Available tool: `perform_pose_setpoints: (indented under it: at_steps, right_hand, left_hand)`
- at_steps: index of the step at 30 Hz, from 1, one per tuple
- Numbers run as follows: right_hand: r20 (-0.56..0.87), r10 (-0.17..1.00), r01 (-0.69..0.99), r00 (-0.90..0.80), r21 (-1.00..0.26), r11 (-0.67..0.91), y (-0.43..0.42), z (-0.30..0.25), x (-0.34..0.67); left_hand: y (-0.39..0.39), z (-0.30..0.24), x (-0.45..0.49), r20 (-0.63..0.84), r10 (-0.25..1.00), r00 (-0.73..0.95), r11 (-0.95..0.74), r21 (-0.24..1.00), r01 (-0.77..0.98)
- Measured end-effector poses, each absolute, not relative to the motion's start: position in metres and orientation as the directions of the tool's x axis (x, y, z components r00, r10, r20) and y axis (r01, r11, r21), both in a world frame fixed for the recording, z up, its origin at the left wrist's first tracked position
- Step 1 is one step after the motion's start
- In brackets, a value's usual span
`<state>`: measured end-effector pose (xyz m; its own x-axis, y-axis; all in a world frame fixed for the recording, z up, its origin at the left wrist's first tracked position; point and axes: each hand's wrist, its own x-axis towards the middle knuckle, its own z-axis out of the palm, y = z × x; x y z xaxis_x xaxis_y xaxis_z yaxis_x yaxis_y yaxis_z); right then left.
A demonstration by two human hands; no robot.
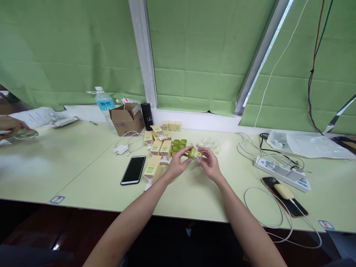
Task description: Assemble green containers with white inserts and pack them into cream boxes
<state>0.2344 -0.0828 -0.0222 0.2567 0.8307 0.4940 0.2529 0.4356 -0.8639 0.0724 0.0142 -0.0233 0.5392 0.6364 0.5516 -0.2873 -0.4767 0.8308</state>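
Note:
My left hand and my right hand meet over the table's middle, fingers closed on a small green round case. The left fingertips pinch its green part; the right fingers grip the side with a yellow spot and something clear. Just behind lie several small green cases and clear plastic pieces. To the left lie several small tan cartons, some open.
A black phone lies left of the cartons, beside a white charger. A cardboard box, a water bottle and a black cylinder stand behind. A power strip with cables lies right. Another person's hand is far left.

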Motion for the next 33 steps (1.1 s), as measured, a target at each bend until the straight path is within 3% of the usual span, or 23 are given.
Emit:
perform_pose_setpoints:
  at_steps: [10,33]
  right_hand:
    - [0.430,0.853,0.059,0.295,-0.899,0.433,-0.083,-0.018,0.228]
    - [0.356,0.872,-0.040,0.336,-0.920,0.390,-0.074,-0.023,0.227]
  left_hand:
    - [0.014,-0.021,0.072,0.539,0.648,0.539,-0.405,0.842,-0.356]
    - [0.019,-0.018,0.073,0.439,0.658,0.611,-0.200,0.885,-0.421]
